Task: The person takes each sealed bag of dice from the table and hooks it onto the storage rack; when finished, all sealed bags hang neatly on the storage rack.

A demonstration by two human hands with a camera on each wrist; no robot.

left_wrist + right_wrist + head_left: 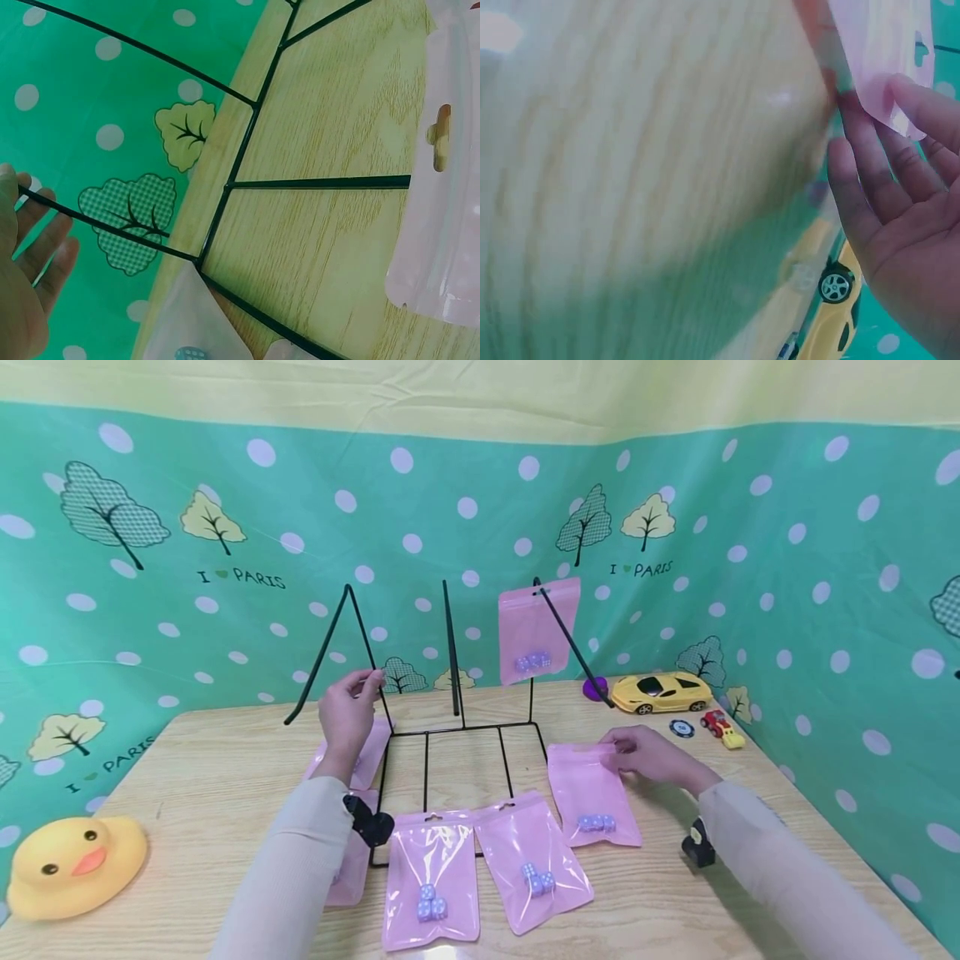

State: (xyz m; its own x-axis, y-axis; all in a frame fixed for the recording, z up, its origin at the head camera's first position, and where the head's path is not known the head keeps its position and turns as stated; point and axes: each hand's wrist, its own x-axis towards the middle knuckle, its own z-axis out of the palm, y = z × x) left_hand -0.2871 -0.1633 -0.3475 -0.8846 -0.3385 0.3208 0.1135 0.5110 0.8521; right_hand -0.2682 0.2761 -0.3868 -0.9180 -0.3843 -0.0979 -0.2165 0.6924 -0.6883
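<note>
A black wire rack [450, 731] stands on the wooden table [225, 777], with three slanted rods. One pink pouch of dice [537, 631] hangs on the right rod. My left hand [347, 714] is raised at the left rod and holds it between thumb and fingers [46, 238]; the rack's base wires [241, 161] lie below. My right hand [647, 753] rests with fairly straight fingers [851, 161] on the top edge of another pink pouch [592, 793] [877, 45] lying flat right of the rack. Two more pouches [431, 877] [534, 864] lie in front.
Further pink pouches [367, 760] lie partly under my left arm. A yellow rubber duck [71, 864] sits at the near left. A yellow toy car [660, 692], a poker chip [681, 727] and a small red toy [722, 725] sit at the back right. Dotted green cloth walls the table.
</note>
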